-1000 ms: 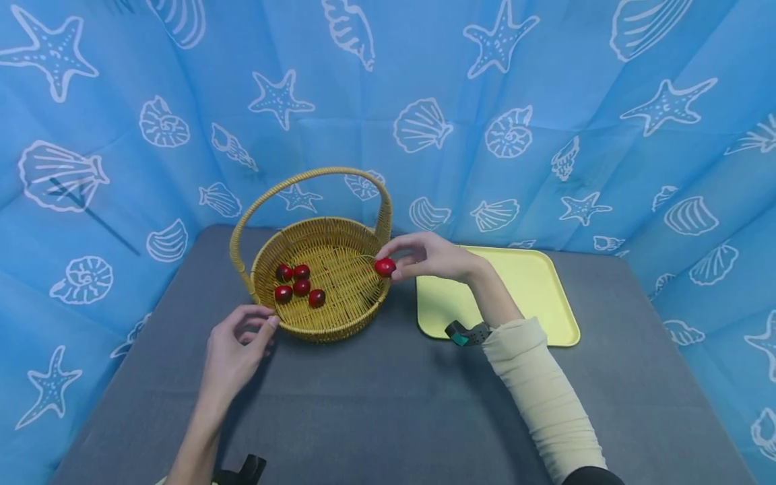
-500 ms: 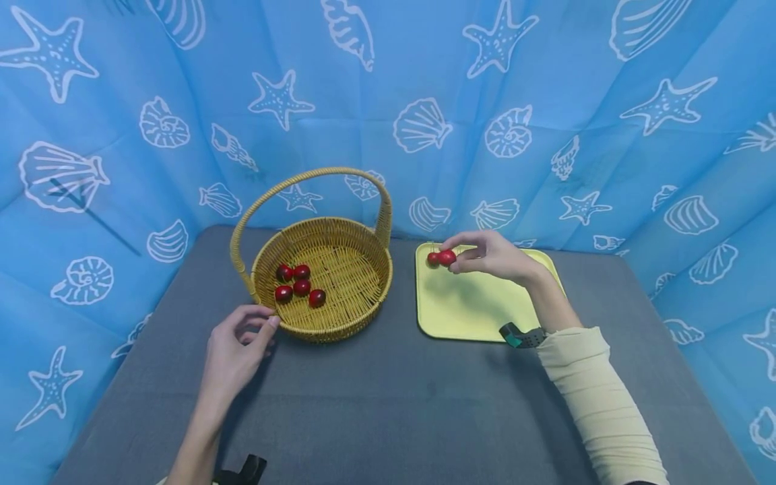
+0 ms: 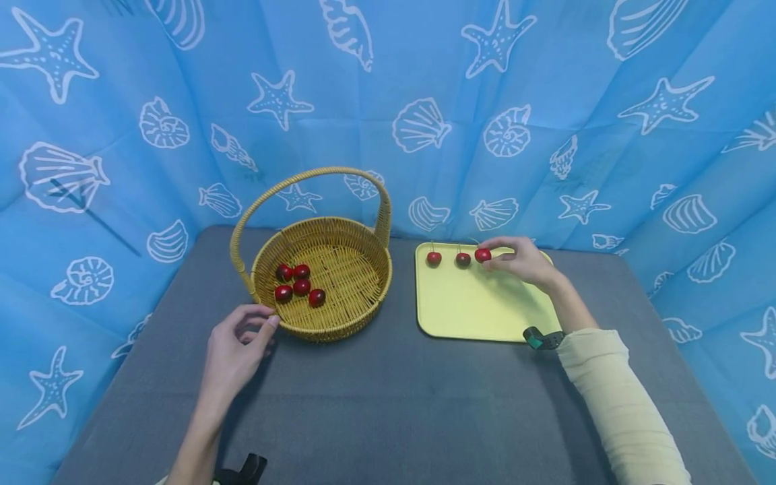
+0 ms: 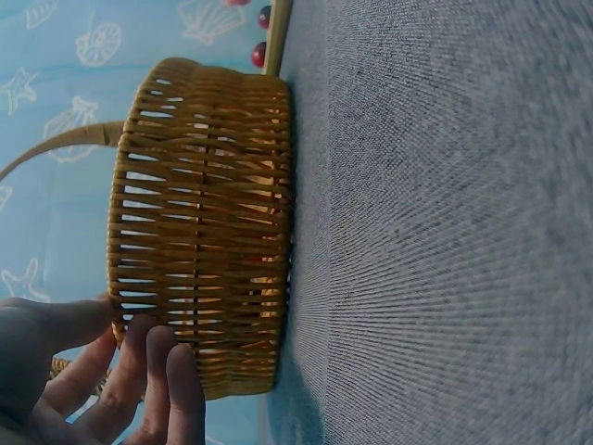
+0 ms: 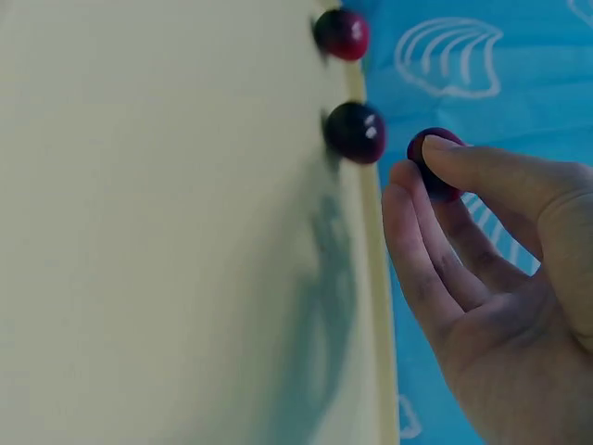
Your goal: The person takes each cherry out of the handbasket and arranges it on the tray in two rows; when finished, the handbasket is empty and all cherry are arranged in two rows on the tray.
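A dark red cherry [image 3: 482,255] is pinched between the thumb and fingers of my right hand [image 3: 518,261], over the back of the yellow tray [image 3: 473,316]. Left of it, two more cherries with stems upright sit along the tray's back edge, one nearest the hand [image 3: 463,260] and one near the corner [image 3: 433,259]. My left hand [image 3: 239,347] grips the front left rim of the wicker basket [image 3: 339,330], thumb on one side and fingers on the other in the left wrist view. Several cherries [image 3: 301,287] lie grouped at the left inside the basket.
The basket's tall arched handle [image 3: 309,174] rises over its bowl. A grey cloth [image 3: 376,411] covers the table. Behind stands a blue curtain [image 3: 358,101] with white shell and starfish prints, close to the tray and basket.
My right hand has carried the cherry rightward from over the basket to the tray's back edge, past the two cherries there. My left hand stays at the basket rim.
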`<state>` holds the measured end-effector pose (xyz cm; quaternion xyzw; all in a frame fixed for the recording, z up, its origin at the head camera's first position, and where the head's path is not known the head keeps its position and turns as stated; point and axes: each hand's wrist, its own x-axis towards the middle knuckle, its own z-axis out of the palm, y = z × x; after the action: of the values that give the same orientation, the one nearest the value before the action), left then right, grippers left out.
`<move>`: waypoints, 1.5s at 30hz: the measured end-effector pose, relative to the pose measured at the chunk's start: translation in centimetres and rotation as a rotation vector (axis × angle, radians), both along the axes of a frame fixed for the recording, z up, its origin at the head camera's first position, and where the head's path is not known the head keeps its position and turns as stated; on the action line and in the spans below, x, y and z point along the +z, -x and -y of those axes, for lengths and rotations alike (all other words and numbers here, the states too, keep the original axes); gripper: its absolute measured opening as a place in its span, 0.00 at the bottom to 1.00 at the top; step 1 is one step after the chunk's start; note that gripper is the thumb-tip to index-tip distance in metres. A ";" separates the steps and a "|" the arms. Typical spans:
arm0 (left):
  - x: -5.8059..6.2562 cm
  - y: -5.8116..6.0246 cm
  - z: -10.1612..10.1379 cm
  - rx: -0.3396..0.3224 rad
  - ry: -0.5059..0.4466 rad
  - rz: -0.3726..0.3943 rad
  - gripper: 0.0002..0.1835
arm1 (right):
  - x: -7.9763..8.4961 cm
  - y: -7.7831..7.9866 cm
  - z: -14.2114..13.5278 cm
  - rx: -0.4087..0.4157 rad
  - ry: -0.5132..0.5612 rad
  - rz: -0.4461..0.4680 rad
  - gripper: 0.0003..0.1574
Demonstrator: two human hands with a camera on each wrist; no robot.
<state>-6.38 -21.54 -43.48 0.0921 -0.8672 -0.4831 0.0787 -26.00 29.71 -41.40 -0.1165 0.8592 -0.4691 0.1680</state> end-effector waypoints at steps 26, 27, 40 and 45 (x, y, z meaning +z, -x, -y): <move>0.4 0.0 0.1 -0.008 -0.025 0.012 0.17 | -3.0 1.4 -1.7 -0.026 -0.109 -0.063 0.32; 0.4 0.0 0.1 -0.008 -0.025 0.013 0.17 | -3.0 1.3 -1.8 -0.023 -0.108 -0.059 0.33; 0.5 0.0 0.0 -0.006 -0.020 0.022 0.17 | -0.4 0.3 -1.9 -0.006 -0.100 -0.049 0.31; 0.4 -0.1 0.0 0.002 -0.010 0.036 0.18 | 0.8 0.0 -0.5 0.027 -0.116 -0.101 0.30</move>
<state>-6.33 -21.58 -43.05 0.1019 -0.8659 -0.4856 0.0629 -25.96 30.18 -40.56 -0.1415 0.8905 -0.4100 0.1373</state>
